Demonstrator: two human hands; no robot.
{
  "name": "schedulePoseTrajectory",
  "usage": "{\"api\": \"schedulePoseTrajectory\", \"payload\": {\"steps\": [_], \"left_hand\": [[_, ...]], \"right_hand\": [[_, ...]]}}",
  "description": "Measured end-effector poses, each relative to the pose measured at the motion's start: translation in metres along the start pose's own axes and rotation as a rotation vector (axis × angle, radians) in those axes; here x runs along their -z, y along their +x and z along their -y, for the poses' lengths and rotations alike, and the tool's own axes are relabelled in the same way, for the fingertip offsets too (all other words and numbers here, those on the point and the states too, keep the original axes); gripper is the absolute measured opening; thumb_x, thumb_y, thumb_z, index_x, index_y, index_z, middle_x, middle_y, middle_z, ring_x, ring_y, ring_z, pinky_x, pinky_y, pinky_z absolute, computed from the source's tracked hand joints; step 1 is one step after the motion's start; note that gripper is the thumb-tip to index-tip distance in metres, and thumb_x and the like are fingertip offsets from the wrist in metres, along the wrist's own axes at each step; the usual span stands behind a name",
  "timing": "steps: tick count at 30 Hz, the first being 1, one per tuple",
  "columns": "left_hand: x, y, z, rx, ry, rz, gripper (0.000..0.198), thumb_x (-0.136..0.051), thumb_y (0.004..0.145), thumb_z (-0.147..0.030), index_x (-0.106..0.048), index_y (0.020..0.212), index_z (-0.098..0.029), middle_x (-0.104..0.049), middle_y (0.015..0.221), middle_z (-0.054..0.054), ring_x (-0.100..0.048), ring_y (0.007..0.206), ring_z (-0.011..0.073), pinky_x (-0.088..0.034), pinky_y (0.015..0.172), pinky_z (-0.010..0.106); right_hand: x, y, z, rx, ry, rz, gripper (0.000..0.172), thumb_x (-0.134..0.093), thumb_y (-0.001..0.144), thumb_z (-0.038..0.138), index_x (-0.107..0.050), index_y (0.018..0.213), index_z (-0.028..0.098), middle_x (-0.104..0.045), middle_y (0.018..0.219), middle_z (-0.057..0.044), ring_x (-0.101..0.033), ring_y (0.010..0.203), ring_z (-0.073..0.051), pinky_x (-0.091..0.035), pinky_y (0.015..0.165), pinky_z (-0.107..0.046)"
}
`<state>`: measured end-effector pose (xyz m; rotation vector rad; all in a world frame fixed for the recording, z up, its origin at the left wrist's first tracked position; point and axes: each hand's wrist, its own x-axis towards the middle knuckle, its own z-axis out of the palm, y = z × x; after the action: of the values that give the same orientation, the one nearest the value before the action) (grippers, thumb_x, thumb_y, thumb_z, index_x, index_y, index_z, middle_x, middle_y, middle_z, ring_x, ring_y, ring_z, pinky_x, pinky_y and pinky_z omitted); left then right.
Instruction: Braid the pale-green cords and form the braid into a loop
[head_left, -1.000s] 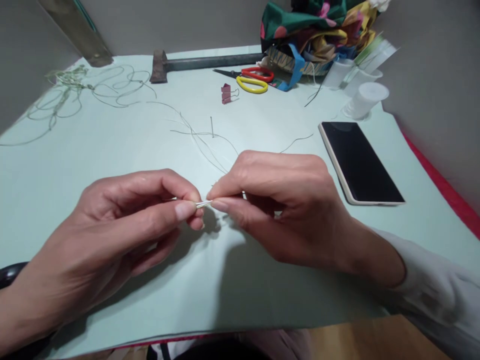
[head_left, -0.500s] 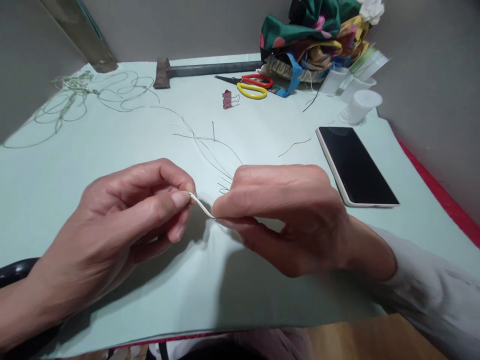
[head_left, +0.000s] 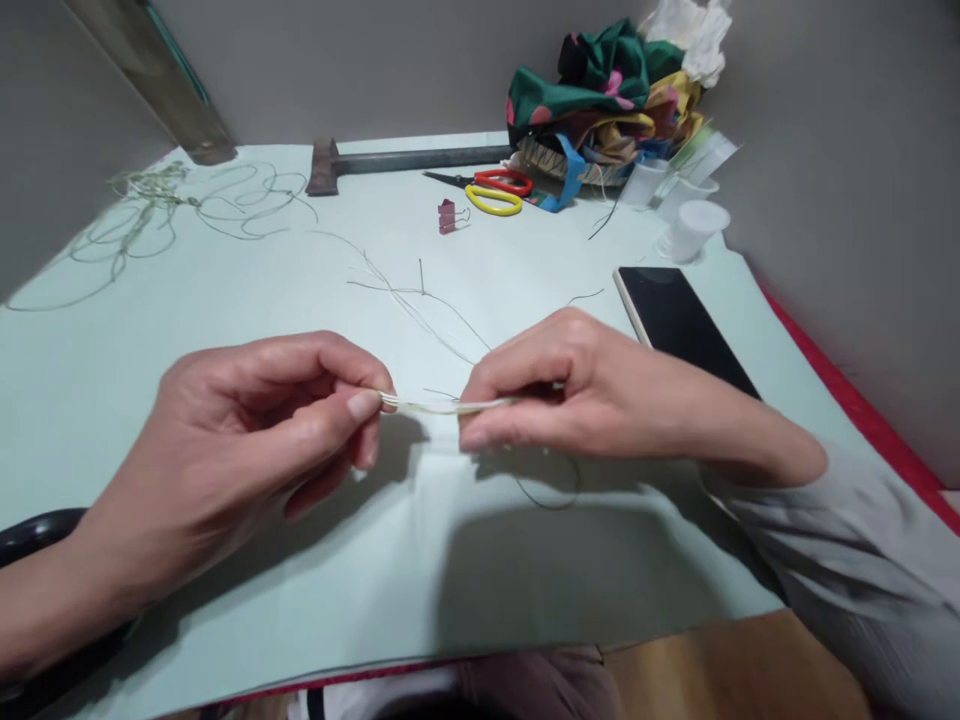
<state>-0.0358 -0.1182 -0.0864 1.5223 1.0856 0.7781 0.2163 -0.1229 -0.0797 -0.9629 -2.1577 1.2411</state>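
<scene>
Several thin white and pale green cords [head_left: 427,405] run side by side between my two hands, above the table. My left hand [head_left: 277,430] pinches their left end between thumb and forefinger. Closed around the cords a short way to the right is my right hand [head_left: 570,385], its thumb below and fingers above. A thin loop of cord [head_left: 559,500] hangs below the right hand. Behind the hands, more loose cords [head_left: 412,310] trail across the table toward the back left. A thin nail or pin [head_left: 421,277] is beside them.
At the back lie a tangle of green cord [head_left: 154,195], a hammer [head_left: 412,160], red-and-yellow-handled scissors [head_left: 499,190] and a maroon binder clip [head_left: 448,217]. Rightward are a basket with coloured cloth [head_left: 600,100], white spools [head_left: 694,228] and a phone [head_left: 679,325].
My right hand has moved right along the cords and turned flatter, so a longer, straighter stretch shows between the hands. My left hand keeps its pinch. The view has shifted slightly.
</scene>
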Motion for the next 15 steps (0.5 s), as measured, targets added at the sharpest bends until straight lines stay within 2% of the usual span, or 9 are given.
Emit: {"api": "schedulePoseTrajectory", "payload": {"steps": [2, 6, 9, 11, 13, 15], "left_hand": [[-0.002, 0.002, 0.0, -0.006, -0.026, -0.006, 0.01, -0.079, 0.08, -0.027, -0.077, 0.074, -0.02, -0.061, 0.051, -0.001, -0.049, 0.038, 0.007, -0.039, 0.035, 0.013], [-0.001, 0.005, 0.003, 0.008, -0.161, 0.027, 0.012, -0.078, 0.082, -0.025, -0.073, 0.075, -0.017, -0.058, 0.051, -0.002, -0.044, 0.039, 0.0044, -0.035, 0.035, 0.01], [0.003, 0.006, 0.007, 0.002, -0.217, 0.086, 0.016, -0.077, 0.085, -0.028, -0.07, 0.076, -0.017, -0.058, 0.052, -0.003, -0.042, 0.038, 0.0036, -0.033, 0.035, 0.01], [0.005, 0.005, 0.009, 0.004, -0.197, 0.129, 0.017, -0.074, 0.089, -0.029, -0.069, 0.077, -0.017, -0.058, 0.053, -0.003, -0.044, 0.038, 0.004, -0.033, 0.035, 0.01], [0.008, 0.002, 0.01, 0.002, -0.158, 0.174, 0.018, -0.071, 0.093, -0.03, -0.068, 0.079, -0.018, -0.058, 0.055, -0.004, -0.047, 0.04, 0.0048, -0.034, 0.036, 0.01], [0.01, -0.002, 0.01, -0.01, -0.122, 0.234, 0.019, -0.067, 0.096, -0.031, -0.068, 0.081, -0.019, -0.058, 0.055, -0.004, -0.048, 0.041, 0.0054, -0.036, 0.037, 0.011]], "right_hand": [[0.009, -0.006, 0.004, 0.045, -0.093, -0.133, 0.032, -0.073, 0.096, 0.041, -0.074, 0.078, 0.014, -0.061, 0.065, 0.003, -0.045, 0.059, -0.007, -0.03, 0.053, -0.025], [0.021, -0.03, 0.023, 0.072, -0.259, -0.515, 0.025, -0.073, 0.096, 0.034, -0.073, 0.077, 0.017, -0.064, 0.072, 0.001, -0.05, 0.068, -0.01, -0.032, 0.06, -0.029], [0.027, -0.054, 0.03, 0.074, -0.4, -0.681, 0.022, -0.076, 0.094, 0.029, -0.072, 0.075, 0.019, -0.063, 0.071, 0.002, -0.049, 0.066, -0.01, -0.031, 0.061, -0.031], [0.034, -0.069, 0.03, 0.065, -0.49, -0.667, 0.023, -0.076, 0.094, 0.027, -0.072, 0.071, 0.021, -0.06, 0.068, 0.002, -0.049, 0.063, -0.01, -0.03, 0.057, -0.032], [0.043, -0.08, 0.026, 0.029, -0.592, -0.51, 0.024, -0.073, 0.095, 0.025, -0.074, 0.071, 0.023, -0.063, 0.071, 0.0, -0.052, 0.062, -0.012, -0.034, 0.054, -0.032], [0.049, -0.082, 0.023, 0.017, -0.751, -0.328, 0.022, -0.069, 0.096, 0.025, -0.077, 0.075, 0.025, -0.075, 0.089, -0.004, -0.062, 0.071, -0.016, -0.043, 0.062, -0.034]]}}
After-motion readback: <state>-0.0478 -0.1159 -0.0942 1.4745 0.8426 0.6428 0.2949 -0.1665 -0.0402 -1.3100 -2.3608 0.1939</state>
